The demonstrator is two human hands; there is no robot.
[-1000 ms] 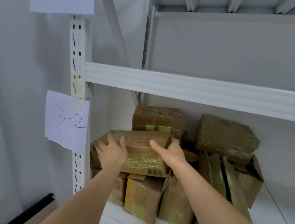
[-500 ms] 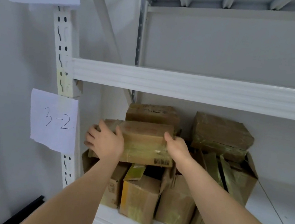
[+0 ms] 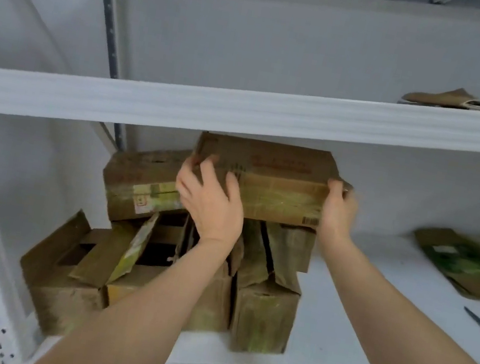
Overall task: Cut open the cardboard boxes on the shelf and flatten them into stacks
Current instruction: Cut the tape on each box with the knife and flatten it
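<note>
Box held at frame centre, above the shelf (image 3: 334, 334) pile.
Left hand (image 3: 212, 206) and right hand (image 3: 337, 209) grip opposite ends of the cardboard box (image 3: 276, 184), fingers curled round its edges.

Frame centre: left hand (image 3: 212, 206) and right hand (image 3: 337, 209) grip opposite ends of a taped cardboard box (image 3: 267, 180), held above open boxes (image 3: 265, 297) on the white shelf (image 3: 334, 334); flattened cardboard (image 3: 472, 268) lies at right

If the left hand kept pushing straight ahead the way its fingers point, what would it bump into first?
The left hand already holds the box by its end. Beyond the box, the way probably leads to the back wall of the shelf, though depth is hard to judge.
</note>
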